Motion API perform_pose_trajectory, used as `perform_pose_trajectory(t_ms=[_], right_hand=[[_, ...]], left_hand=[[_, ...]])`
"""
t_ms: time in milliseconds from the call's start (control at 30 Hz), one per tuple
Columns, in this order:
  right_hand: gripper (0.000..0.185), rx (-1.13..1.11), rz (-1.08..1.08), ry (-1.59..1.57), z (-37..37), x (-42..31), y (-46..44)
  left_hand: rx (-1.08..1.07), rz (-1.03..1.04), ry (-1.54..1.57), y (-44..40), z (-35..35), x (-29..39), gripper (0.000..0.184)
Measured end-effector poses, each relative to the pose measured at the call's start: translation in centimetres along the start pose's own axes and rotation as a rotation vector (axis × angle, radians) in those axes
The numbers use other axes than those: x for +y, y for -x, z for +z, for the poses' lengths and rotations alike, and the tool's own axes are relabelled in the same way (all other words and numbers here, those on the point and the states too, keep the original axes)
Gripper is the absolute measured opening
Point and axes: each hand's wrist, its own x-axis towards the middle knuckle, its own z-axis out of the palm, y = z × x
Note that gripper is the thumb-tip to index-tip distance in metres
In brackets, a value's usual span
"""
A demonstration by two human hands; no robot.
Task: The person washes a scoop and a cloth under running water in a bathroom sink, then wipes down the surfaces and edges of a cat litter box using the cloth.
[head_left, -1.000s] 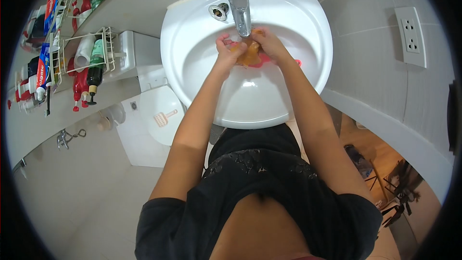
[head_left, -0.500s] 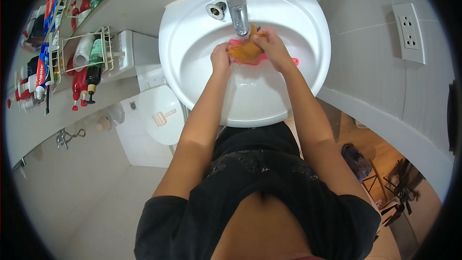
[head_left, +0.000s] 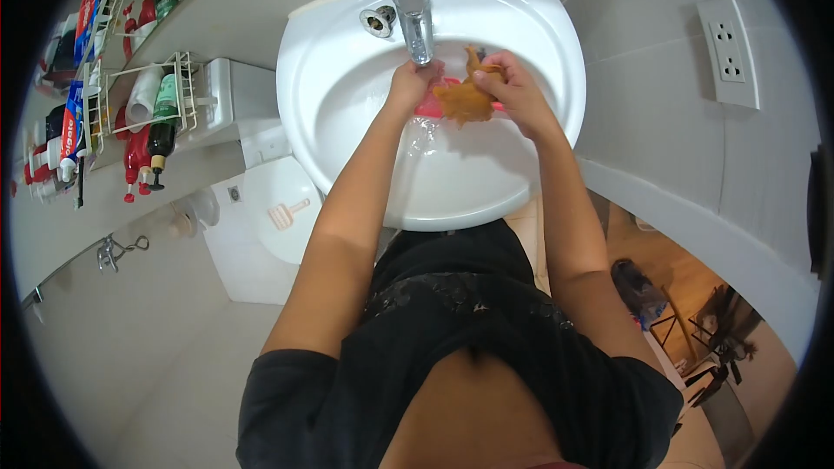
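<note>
Mustard-brown is shown by the limp piece (head_left: 465, 104) between the right fingers (head_left: 501, 60); pink by the item (head_left: 429, 108) near the left fingers (head_left: 431, 72); white by the basin (head_left: 473, 191) beneath.

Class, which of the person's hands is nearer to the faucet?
Left. The left hand is close by the tip of the faucet; the right hand is farther away, off to its right.

We're in a bathroom: faucet (head_left: 412, 13) at the back edge of the washbasin (head_left: 465, 214), toilet (head_left: 276, 191) alongside, Colgate toothpaste tube (head_left: 71, 128).
</note>
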Motion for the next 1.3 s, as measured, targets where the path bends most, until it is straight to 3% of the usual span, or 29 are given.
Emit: perform_pose_trajectory(t_ms=[67,100,167,267,300,367,433,567,633,667,700,733,800,833,900,1000,1067,1167,1200,1233,1300], right_hand=[[0.02,-0.086,0.045,-0.023,0.7,1.4,-1.6],[0.021,-0.115,0.11,-0.122,1.6,0.5,-1.5],[0.022,-0.148,0.08,-0.178,2.3,2.4,-3.6],[0.025,-0.158,0.035,-0.208,3.6,4.0,-6.5],[0.024,-0.21,-0.079,-0.025,3.7,5.1,-8.2],[0.024,-0.254,-0.191,0.16,4.4,5.5,-9.0],[0.021,-0.098,-0.188,0.569,5.7,4.4,-7.4],[0.026,-0.12,-0.184,0.961,6.9,0.4,-2.3],[0.025,-0.066,-0.366,1.187,7.2,-2.3,-0.6],[0.025,-0.063,-0.369,1.19,7.2,-4.0,-0.2],[0.025,0.042,-0.505,1.207,7.5,-5.8,0.2],[0.026,0.15,-0.642,1.219,7.7,-6.7,0.4],[0.029,0.242,-0.759,1.188,7.9,-7.0,-1.1],[0.032,0.33,-0.866,1.152,7.9,-7.0,-1.9],[0.032,0.319,-0.847,1.116,7.9,-6.7,-2.7],[0.034,0.304,-0.81,1.054,7.9,-5.9,-2.6],[0.034,0.301,-0.806,1.028,8.1,-5.5,-2.2],[0.033,0.289,-0.774,1.003,8.2,-3.7,-1.1],[0.033,0.29,-0.789,0.951,8.1,-3.0,-0.6],[0.033,0.291,-0.808,0.9,8.0,-2.3,-0.2],[0.027,0.376,-0.893,0.707,7.7,-1.0,0.7]], left_hand=[[-0.09,-0.201,0.436,1.3,0.5,2.4,0.033],[-0.092,-0.195,0.429,2.0,0.5,3.2,0.033],[-0.229,-0.361,0.769,3.4,0.3,4.3,0.037],[-0.146,-0.202,0.692,3.7,-0.2,3.0,0.034],[-0.151,-0.2,0.687,3.9,-0.3,2.9,0.034],[0.095,-0.159,0.608,4.2,-0.3,2.5,0.029],[0.1,-0.159,0.583,3.9,-1.1,1.9,0.027],[-0.006,-0.173,0.426,3.7,-2.5,2.3,0.028],[0.03,-0.085,0.372,3.1,-1.3,3.0,0.03],[0.067,0.002,0.312,2.6,-0.4,3.5,0.032],[0.065,0.007,0.311,2.2,0.5,3.9,0.032],[0.072,0.156,0.253,1.8,1.4,4.5,0.031],[0.08,0.305,0.193,1.7,1.5,5.4,0.031],[-0.063,0.111,0.161,1.8,1.2,5.7,0.032],[-0.206,-0.086,0.126,1.7,0.3,5.8,0.033],[-0.355,-0.193,0.017,1.6,-0.4,5.5,0.032],[-0.197,0.095,-0.013,2.8,0.3,5.6,0.03],[0.069,0.313,-0.186,3.2,0.9,4.9,0.03],[0.073,0.329,-0.181,3.5,0.7,4.6,0.03],[0.032,0.142,-0.183,3.5,0.3,4.3,0.032],[0.079,0.121,-0.103,2.7,0.0,1.3,0.032]])
